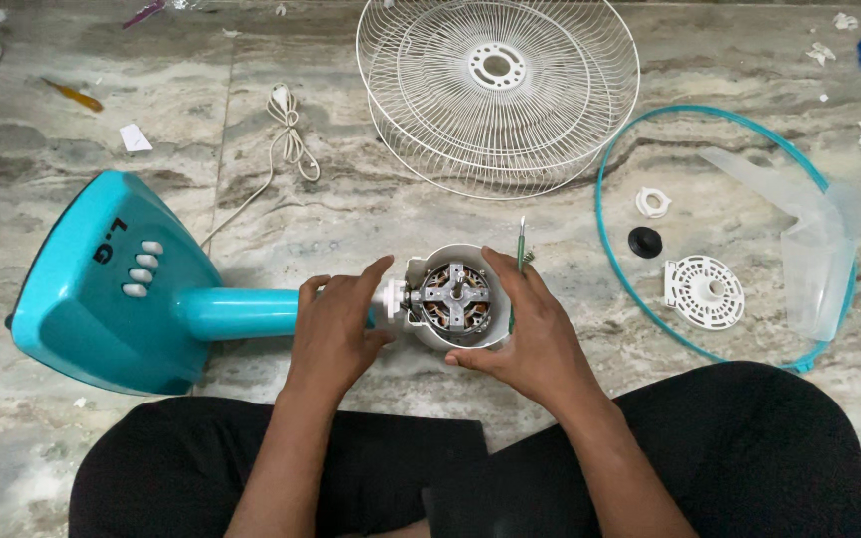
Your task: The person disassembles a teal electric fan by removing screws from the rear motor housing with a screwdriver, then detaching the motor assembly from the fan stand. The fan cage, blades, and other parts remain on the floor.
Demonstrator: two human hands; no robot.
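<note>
Knees in black cloth, seated on marble floor. Left hand clasped round teal fan neck; right hand cupped on white motor housing, thin green-handled screwdriver tucked under fingers. Motor exposed: copper windings, metal cross-bracket. Strip-down looks well along, judged from parts laid out: wire grilles stacked, teal rim ring, translucent blade, black cap, white nut, vented disc. Motor not yet off. Teal base, glossy plastic.

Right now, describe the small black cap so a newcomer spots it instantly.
Find the teal ring lying on the marble floor, right of the right hand. Inside it lie three small parts; the black cap is the only dark one, between the white nut and perforated white disc.
</note>
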